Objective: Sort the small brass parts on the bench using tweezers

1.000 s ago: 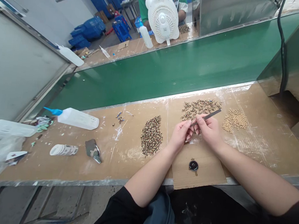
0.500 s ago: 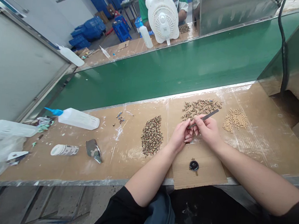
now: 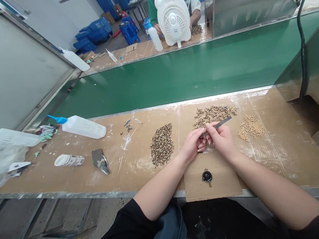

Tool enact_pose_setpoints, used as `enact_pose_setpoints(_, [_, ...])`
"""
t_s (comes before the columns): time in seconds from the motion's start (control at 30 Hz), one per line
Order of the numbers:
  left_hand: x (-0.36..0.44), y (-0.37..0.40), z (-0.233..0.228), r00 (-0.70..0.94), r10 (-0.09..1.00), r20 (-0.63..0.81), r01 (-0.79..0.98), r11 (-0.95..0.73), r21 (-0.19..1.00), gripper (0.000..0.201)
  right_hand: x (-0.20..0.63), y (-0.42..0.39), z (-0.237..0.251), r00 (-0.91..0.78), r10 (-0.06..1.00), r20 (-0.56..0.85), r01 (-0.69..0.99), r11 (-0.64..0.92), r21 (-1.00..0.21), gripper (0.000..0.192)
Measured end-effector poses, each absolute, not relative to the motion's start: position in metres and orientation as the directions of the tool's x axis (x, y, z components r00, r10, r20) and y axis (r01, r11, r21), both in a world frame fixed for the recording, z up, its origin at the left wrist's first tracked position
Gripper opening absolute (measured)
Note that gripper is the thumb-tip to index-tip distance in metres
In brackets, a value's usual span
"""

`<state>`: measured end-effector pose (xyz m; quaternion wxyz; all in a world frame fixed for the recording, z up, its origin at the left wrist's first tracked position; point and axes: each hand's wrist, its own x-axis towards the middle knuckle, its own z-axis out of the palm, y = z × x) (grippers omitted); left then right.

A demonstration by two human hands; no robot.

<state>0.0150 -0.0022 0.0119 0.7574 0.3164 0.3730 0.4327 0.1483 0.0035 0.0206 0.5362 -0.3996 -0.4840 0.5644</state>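
Observation:
Tweezers (image 3: 223, 122), dark and slim, are pinched in my right hand (image 3: 220, 139), their blunt end pointing up to the right. My left hand (image 3: 192, 144) is closed close against the right one, its fingertips at the tweezers' working end; whatever it grips is too small to make out. Just beyond both hands spreads a pile of small brass-coloured parts (image 3: 214, 114). Right of them lie small tan beads (image 3: 252, 127). A denser heap of small metal parts (image 3: 161, 145) is left of my left hand. Below my hands, a round black dish (image 3: 207, 176) sits on a cardboard sheet (image 3: 222, 187).
Two blue-tipped squeeze bottles (image 3: 84, 127), a white cup-like container (image 3: 69, 160) and a camouflage-patterned piece (image 3: 100, 160) lie on the left. Beyond the table runs a green belt (image 3: 151, 84). A white fan (image 3: 174, 20) stands across it, before another person. A black cable (image 3: 303, 62) hangs right.
The tweezers' upper end has shifted slightly left in my right hand. My hands otherwise stay in place. Across the belt, the other person's hands have moved a little.

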Motion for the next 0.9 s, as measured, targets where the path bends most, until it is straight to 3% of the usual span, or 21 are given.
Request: enact_pose_setpoints(0.9, [0.0136, -0.0016, 0.0115, 0.371, 0.884, -0.286, -0.415, 0.433, 0.800, 0.048, 0.1475, 0.0045, 0.0222, -0.126, 0.992, 0.028, -0.235, -0.002, -0.972, 0.058])
